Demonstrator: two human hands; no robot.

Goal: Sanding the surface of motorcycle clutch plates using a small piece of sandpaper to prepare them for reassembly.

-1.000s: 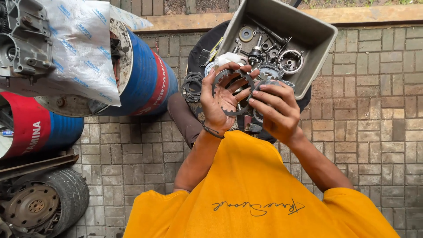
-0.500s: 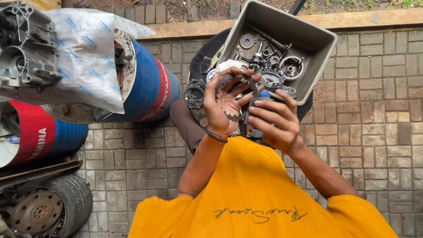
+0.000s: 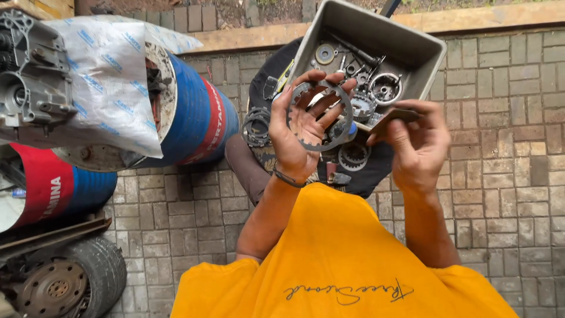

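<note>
My left hand point(image 3: 303, 126) is raised palm up, its fingers curled around a thin toothed metal ring point(image 3: 342, 131) that stands on edge in front of the palm. My right hand point(image 3: 415, 144) is just to the right of it and pinches a small dark flat piece point(image 3: 393, 119) between thumb and fingers. Both hands hover over a dark cloth point(image 3: 362, 174) on which more rings and a gear point(image 3: 353, 154) lie. Behind them stands a grey plastic bin point(image 3: 418, 56) with several metal engine parts inside.
A blue and red drum point(image 3: 197, 118) lies on its side at the left, with a plastic-wrapped engine part point(image 3: 76, 76) on top. A second drum point(image 3: 53, 191) and a wheel with tyre point(image 3: 65, 282) are at the lower left. Paving bricks point(image 3: 512, 176) cover the ground.
My hands have come apart. The left now holds the toothed ring up alone, and the right has moved off to the right with a small dark piece.
</note>
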